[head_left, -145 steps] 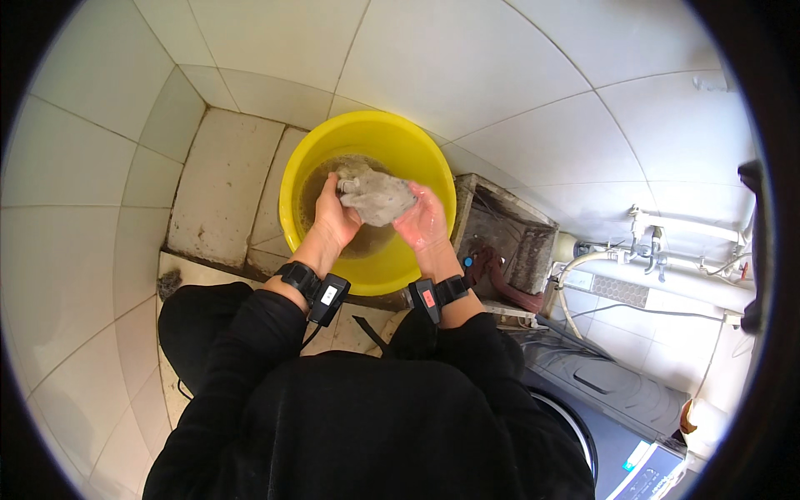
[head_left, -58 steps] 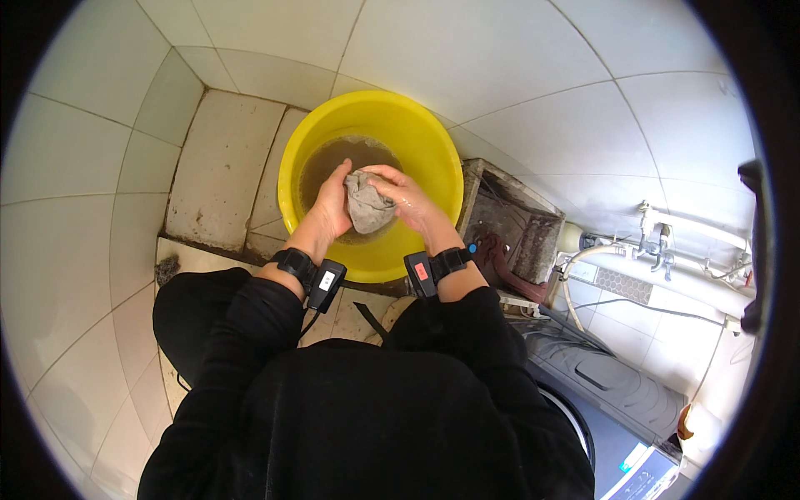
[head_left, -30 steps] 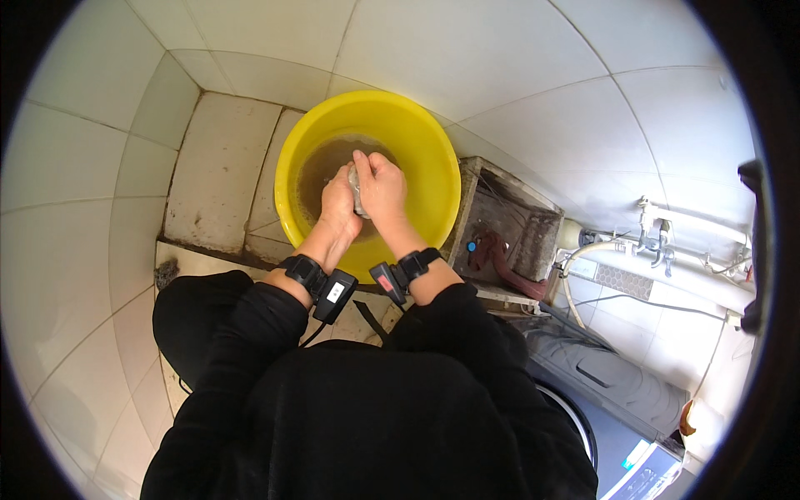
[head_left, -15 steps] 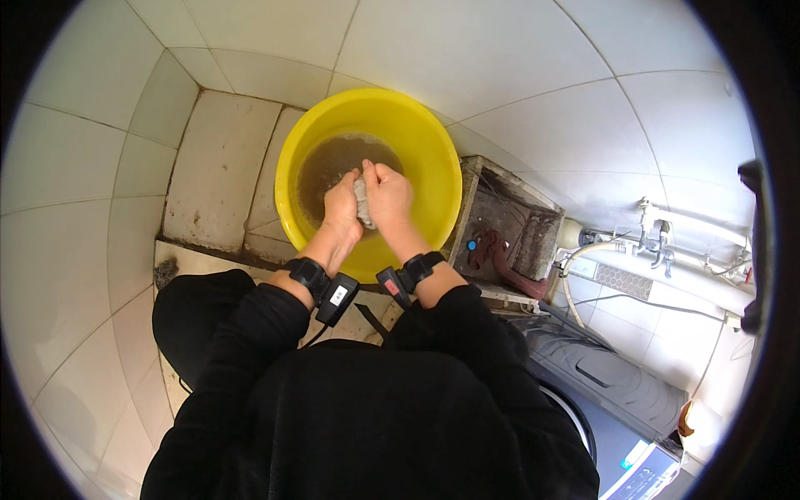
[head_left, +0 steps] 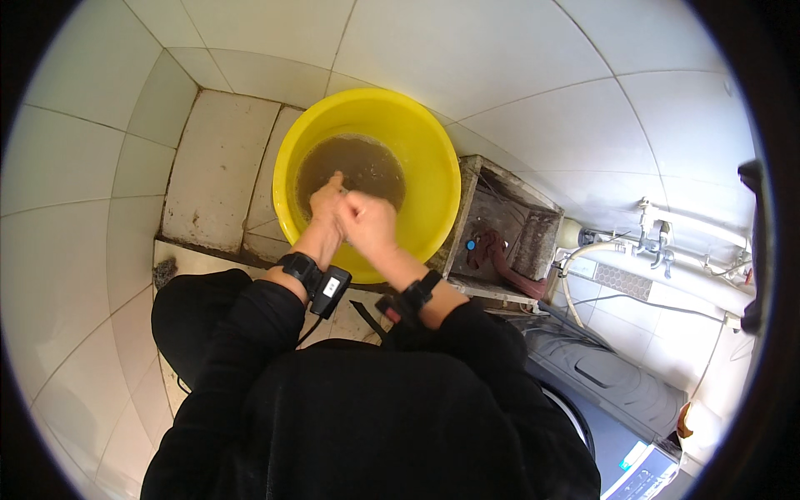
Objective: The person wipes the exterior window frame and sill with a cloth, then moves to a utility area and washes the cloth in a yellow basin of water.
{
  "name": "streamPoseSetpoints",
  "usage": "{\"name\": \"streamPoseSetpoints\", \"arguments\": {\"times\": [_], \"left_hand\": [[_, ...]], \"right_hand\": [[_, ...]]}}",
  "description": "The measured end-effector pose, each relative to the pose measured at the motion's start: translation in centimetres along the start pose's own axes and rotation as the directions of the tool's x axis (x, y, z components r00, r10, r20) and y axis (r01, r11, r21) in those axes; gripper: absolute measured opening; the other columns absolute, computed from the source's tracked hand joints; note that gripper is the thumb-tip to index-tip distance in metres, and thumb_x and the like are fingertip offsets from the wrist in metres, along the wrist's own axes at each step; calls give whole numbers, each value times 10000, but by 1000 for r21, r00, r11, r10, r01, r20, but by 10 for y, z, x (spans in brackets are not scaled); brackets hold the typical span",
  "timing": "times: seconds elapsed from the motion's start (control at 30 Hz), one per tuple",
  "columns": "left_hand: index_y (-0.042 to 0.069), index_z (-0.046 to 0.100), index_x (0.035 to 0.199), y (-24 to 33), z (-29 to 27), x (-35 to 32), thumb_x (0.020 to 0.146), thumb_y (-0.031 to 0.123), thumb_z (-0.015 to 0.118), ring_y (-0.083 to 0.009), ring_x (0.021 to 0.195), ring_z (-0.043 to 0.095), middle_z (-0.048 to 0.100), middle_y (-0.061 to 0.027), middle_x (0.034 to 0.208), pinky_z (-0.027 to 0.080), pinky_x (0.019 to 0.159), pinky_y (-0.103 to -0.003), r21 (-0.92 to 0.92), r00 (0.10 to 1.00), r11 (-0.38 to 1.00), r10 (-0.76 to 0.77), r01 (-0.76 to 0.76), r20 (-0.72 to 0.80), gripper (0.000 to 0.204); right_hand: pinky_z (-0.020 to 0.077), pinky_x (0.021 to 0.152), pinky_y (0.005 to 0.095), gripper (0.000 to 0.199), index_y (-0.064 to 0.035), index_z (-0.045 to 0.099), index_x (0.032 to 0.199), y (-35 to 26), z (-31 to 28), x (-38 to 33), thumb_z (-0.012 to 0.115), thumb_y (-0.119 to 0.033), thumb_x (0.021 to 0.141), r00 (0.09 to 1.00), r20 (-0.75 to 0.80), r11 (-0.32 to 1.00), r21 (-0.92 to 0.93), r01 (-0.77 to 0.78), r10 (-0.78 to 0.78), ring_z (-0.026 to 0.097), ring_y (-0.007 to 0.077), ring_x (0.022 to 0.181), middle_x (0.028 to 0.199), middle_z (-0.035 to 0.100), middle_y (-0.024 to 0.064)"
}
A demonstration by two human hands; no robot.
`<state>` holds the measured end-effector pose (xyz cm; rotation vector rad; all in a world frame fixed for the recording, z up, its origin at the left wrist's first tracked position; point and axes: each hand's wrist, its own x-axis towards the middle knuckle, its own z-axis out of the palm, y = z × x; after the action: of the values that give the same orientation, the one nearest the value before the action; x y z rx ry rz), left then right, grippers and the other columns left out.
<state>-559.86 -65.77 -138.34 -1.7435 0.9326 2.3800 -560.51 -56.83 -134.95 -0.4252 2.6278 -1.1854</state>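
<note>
Apparently, your right hand curls against your left hand — can't tell if fingers pinch anything — above a likely heavy, slick tub, best held by its rim.

This looks like a cramped household wash area: pale glossy tiled walls enclose the round yellow plastic tub; to its right are a grimy grey rectangular trough, metal taps on white plastic pipes, and, nearer the wearer, a grey-and-blue apparent washing machine.
</note>
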Motion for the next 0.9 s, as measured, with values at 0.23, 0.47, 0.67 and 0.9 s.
{"name": "streamPoseSetpoints", "arguments": {"times": [0.23,0.47,0.67,0.9], "left_hand": [[-16,699,1039,-8,5,-4,967,221,611,-191,811,617,660,-113,953,518,699,-369,187,972,982,-57,14,227,263],[15,655,831,12,1,3,995,367,603,-222,639,562,624,-84,770,461,584,-411,69,981,997,25,-39,192,392],[-100,512,1331,28,12,-28,976,479,611,-251,1032,628,638,-174,1211,516,864,-382,99,985,994,-68,53,159,686],[31,369,1503,45,-8,4,1016,528,463,-261,1387,393,391,-123,1548,342,1130,-411,148,994,985,94,-84,-59,702]], "right_hand": [[457,525,416,343,-61,649,693,10,-6,20,620,-291,945,945,-141,950,150,-273,294,605,347,557,643,613,172],[464,534,463,254,-67,622,678,-13,3,-7,678,-218,874,973,-147,979,73,188,-176,603,388,583,659,603,182],[487,605,475,386,-27,655,742,93,-3,59,577,-317,984,983,56,981,74,-177,173,659,354,657,683,619,218],[512,921,434,382,-62,674,1234,148,-14,77,571,-338,991,886,326,943,-98,-317,331,662,336,1091,1140,709,173]]}}
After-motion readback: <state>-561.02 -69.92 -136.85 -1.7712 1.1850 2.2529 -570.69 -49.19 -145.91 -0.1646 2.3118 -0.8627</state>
